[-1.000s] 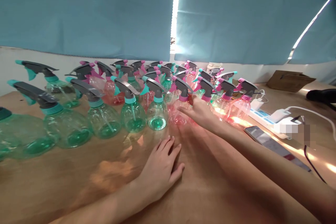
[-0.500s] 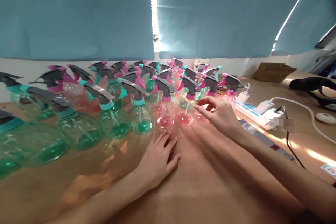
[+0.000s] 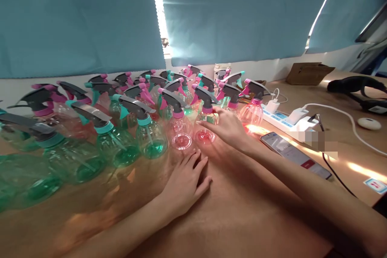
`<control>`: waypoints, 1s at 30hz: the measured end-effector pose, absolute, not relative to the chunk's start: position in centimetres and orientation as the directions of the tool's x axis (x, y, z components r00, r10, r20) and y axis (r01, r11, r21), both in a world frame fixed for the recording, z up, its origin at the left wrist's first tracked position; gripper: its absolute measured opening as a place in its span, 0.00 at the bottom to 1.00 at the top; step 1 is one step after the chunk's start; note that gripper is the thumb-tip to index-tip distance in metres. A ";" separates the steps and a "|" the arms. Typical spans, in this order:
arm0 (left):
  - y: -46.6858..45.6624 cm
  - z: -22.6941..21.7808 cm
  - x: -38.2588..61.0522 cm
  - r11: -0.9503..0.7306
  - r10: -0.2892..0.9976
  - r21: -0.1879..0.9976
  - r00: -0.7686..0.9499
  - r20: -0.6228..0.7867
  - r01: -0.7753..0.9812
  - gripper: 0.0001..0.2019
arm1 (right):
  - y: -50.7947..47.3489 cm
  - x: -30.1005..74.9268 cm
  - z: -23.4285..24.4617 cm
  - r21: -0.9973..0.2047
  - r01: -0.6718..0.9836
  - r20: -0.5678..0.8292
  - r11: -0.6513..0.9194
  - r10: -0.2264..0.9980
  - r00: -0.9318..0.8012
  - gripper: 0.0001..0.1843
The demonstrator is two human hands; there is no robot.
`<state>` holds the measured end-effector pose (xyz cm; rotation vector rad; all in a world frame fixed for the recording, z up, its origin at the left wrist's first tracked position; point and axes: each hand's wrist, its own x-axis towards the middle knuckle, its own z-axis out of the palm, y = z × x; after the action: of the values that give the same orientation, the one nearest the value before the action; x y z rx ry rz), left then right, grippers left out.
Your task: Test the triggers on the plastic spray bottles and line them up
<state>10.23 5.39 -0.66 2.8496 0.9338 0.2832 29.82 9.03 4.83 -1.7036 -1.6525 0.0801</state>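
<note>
My right hand (image 3: 228, 129) is around the side of a clear pink spray bottle (image 3: 204, 136) that stands upright on the table. The thumb lies across its front, and the other fingers pass behind it, partly hidden. This bottle has a grey trigger head with a pink lever and collar. My left hand (image 3: 187, 181) rests flat on the table with its fingers apart, holding nothing. Just beyond its fingertips stands another pink spray bottle (image 3: 180, 133). To the left of that is a green spray bottle (image 3: 151, 139) with a turquoise collar.
Several more green and pink spray bottles crowd the table (image 3: 242, 209) at the left and back. On the right are a phone (image 3: 290, 151), a white power strip (image 3: 279, 121) with cables, a brown cardboard box (image 3: 308, 73) and black headphones (image 3: 356, 86). Blue blinds (image 3: 242, 16) hang behind.
My right hand has moved left from beside the pink spray bottle and closed around it. My left hand stays flat on the table. The whole view has shifted slightly to the right.
</note>
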 end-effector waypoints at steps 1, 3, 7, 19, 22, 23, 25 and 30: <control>5.4 -0.7 10.4 -0.802 0.594 0.180 0.793 0.134 0.570 0.23 | 8.9 29.8 4.9 -0.539 0.835 0.435 0.109 0.885 0.166 0.27; 5.6 -0.8 10.5 -0.804 0.591 0.176 0.796 0.128 0.569 0.24 | 8.6 29.8 5.0 -0.539 0.836 0.428 0.105 0.889 0.164 0.26; 5.6 -0.9 10.2 -0.809 0.585 0.158 0.800 0.131 0.566 0.24 | 7.5 30.0 5.0 -0.523 0.844 0.424 0.121 0.895 0.135 0.27; 3.9 -1.2 4.5 -0.774 0.625 0.296 0.749 0.218 0.560 0.28 | 2.0 27.7 3.8 -0.274 0.885 0.663 0.376 0.741 -0.109 0.31; 3.2 -0.6 2.8 -0.695 0.698 0.407 0.691 0.187 0.593 0.30 | 1.1 25.4 3.7 -0.226 0.857 0.708 0.463 0.683 -0.182 0.28; 3.0 -0.2 2.3 -0.673 0.714 0.444 0.676 0.183 0.591 0.30 | 1.0 24.5 3.7 -0.221 0.845 0.715 0.488 0.670 -0.200 0.26; 2.5 0.3 1.1 -0.636 0.737 0.511 0.651 0.181 0.579 0.30 | 0.7 22.7 3.7 -0.220 0.814 0.734 0.538 0.641 -0.225 0.26; 1.4 0.4 -2.3 -0.561 0.805 0.583 0.551 0.220 0.587 0.35 | 0.3 18.5 4.1 -0.261 0.727 0.724 0.636 0.627 -0.288 0.27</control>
<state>-2.26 1.42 0.43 2.3432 1.1269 0.6580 18.49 0.30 4.10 -1.0590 -2.0048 -0.1486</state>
